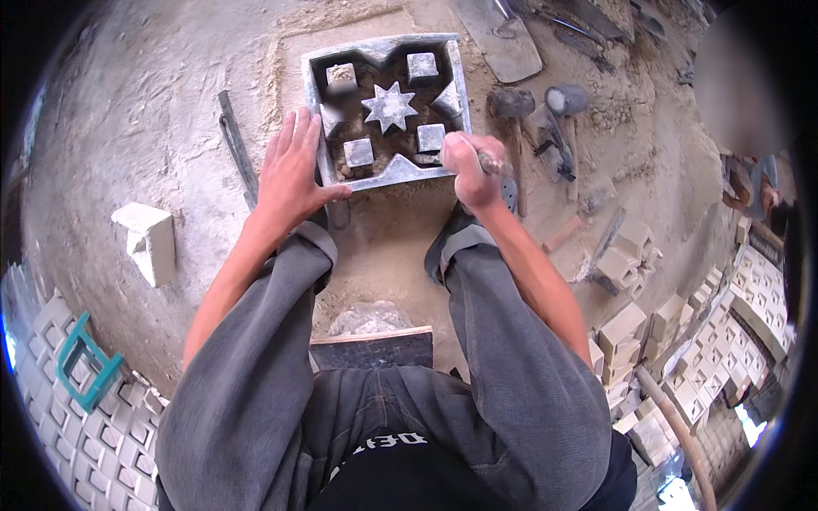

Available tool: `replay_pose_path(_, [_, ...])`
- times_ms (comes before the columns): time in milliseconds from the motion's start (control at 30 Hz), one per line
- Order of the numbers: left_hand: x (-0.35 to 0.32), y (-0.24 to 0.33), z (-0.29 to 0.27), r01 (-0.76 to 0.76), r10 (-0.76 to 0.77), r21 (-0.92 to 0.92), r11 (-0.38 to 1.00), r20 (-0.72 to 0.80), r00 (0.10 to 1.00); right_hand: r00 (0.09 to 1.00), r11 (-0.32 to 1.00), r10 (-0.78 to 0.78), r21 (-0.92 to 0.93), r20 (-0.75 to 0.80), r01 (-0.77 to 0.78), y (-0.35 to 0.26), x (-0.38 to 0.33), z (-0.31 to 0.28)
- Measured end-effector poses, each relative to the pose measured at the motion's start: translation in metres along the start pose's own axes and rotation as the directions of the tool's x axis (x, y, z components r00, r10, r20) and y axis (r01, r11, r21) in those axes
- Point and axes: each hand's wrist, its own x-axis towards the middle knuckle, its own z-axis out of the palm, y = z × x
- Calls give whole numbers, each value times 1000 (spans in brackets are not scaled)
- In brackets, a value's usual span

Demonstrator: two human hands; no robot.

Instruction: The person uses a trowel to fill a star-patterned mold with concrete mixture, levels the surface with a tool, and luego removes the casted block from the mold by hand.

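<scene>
"Grey trousers [247, 366] lie nearest the camera. Where is the mould?"

"Mould [400, 172], with star and square cores, sits on the ground, far of the knees."

"Grips?"

"Left hand [291, 162] is flat at its near left corner, thumb spread from fingers, pinching nothing. Right hand [473, 170] is closed round a tool [492, 164] reaching inside, just near of the near right block [431, 137]. Tip poorly seen; contact uncertain."

"Failure modes?"

"Sideways force in that narrow gap could make the tool slip and nick the block. Uneven left-hand pressure could skew the mould."
</scene>
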Motion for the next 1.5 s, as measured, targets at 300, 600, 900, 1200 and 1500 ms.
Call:
replay_pose_path(300, [0, 0, -1, 7, -7, 3, 1000, 2, 1000, 971, 923, -236, -305, 35, 236, 8, 0, -6])
replay_pose_path(600, [14, -11, 2, -39, 42, 29, 999, -110, 993, 1000, 983, 0, -181, 22, 4, -14, -1, -1])
replay_pose_path(900, [84, 4, 36, -45, 105, 197, 979, -303, 947, 991, 989, 128, -76, -44, -131, 17, -1, -6])
replay_pose_path(1200, [58, 9, 34, -212, 233, 102, 972, -302, 925, 999, 999, 7, 34, -41, -6, -34, 0, -5])
replay_pose_path(1500, [49, 5, 47, -159, 177, 92, 983, -251, 952, 997, 997, 56, -57, -44, -59, -28, 9, 4])
